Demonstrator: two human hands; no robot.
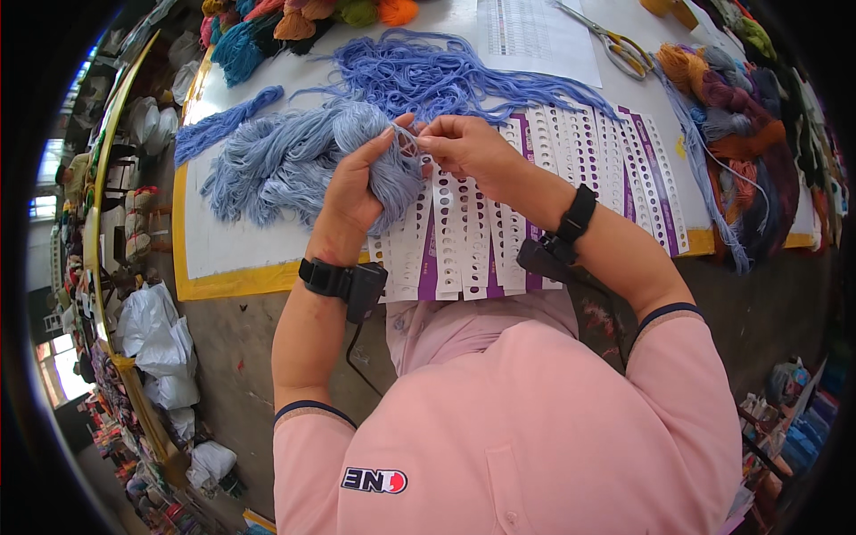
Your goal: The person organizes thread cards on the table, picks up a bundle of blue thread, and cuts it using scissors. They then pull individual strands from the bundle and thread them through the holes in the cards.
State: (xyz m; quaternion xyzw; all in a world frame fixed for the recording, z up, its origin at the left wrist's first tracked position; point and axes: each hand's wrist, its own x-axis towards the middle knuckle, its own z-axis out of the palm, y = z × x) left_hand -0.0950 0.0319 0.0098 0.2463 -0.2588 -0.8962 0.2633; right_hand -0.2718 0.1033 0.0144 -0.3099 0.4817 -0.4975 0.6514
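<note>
A light blue hank of yarn [290,160] lies bunched on the table. My left hand [352,192] is closed around its right end, with the thumb along the top and the other fingers partly hidden behind the strands. Close beside it, my right hand [477,152] has thumb and fingers pinched together on thin strands from the same hank. Beneath both hands are white and purple cards with rows of holes [473,227], spread along the table's near edge. Just beyond them sits a loose pile of periwinkle blue yarn [401,76].
A small blue skein [227,123] rests at the left. Scissors [620,49] lie near a printed sheet [535,40] at the far side. Multicoloured yarn [736,134] hangs over the right edge. The white table [201,245] has a yellow border; white plastic bags [160,334] stand left.
</note>
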